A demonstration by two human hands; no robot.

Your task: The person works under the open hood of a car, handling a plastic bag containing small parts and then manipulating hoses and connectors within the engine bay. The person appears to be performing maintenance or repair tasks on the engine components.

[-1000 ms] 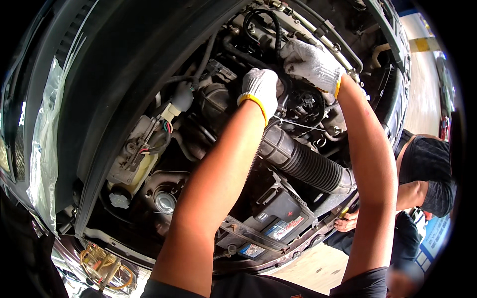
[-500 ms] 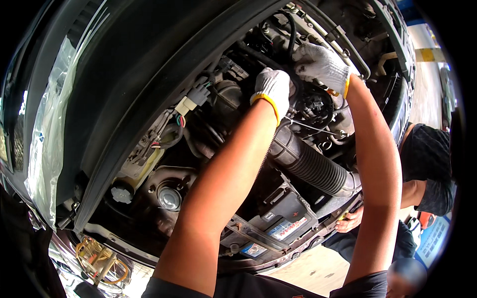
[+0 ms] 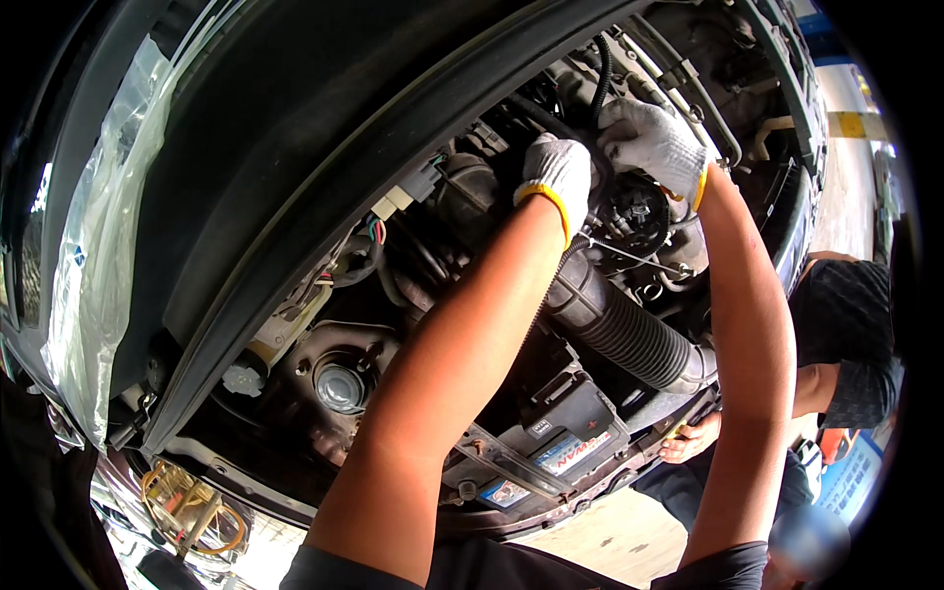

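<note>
Both my hands wear white knit gloves with yellow cuffs and work deep in a car's engine bay. My left hand (image 3: 557,175) is closed in a fist beside a black hose (image 3: 602,177); whatever its fingers hold is hidden. On the other side of that hose, my right hand (image 3: 657,146) has its fingers curled inward, and what they grip cannot be made out. Just below the hands sits a round black part (image 3: 637,211) with wiring around it. A thin light rod (image 3: 629,255) crosses beneath it, above the ribbed black air intake duct (image 3: 634,339).
A battery (image 3: 565,418) under a metal bracket lies near the front edge. Left of my left forearm are a strut mount (image 3: 339,386), a capped reservoir (image 3: 244,378) and wire connectors (image 3: 395,200). Another person's hand (image 3: 691,439) rests on the car's edge at right.
The view has shifted slightly, so the engine bay and both hands appear a little farther right. Both hands stay closed at nearly the same spot among the hoses.
</note>
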